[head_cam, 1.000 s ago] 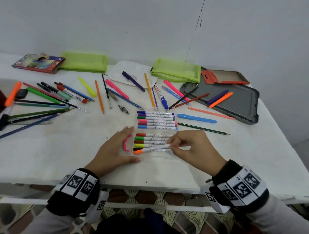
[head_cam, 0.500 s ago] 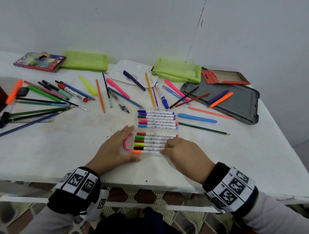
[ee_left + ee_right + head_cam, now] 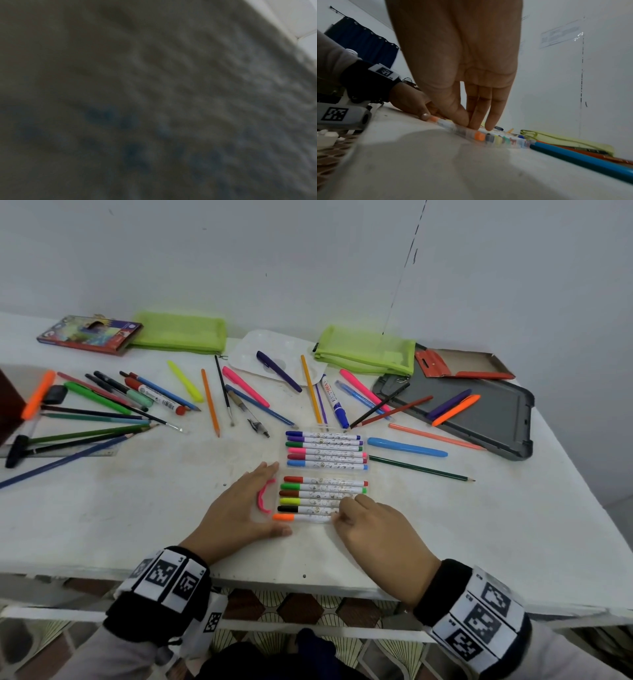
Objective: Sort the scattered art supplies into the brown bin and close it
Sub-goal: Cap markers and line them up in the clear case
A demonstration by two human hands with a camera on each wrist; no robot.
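2 black wristbands [image 3: 137, 614] with white square-patterned marker tags [image 3: 168, 575], pale grey sleeves [image 3: 85, 659]

Plain white wall [image 3: 308, 251] across the upper half of the head view, a thin dark line [image 3: 398, 285] dropping from the top edge at upper right. White table [image 3: 102, 508] through the middle, white rail [image 3: 51, 613] beneath at lower left. Brown-and-cream patterned floor [image 3: 301, 607] along the bottom. Dark blue curtain [image 3: 364, 43] at upper left of the right wrist view, paper sheet [image 3: 559, 33] taped to the wall at upper right. Soft, even light.
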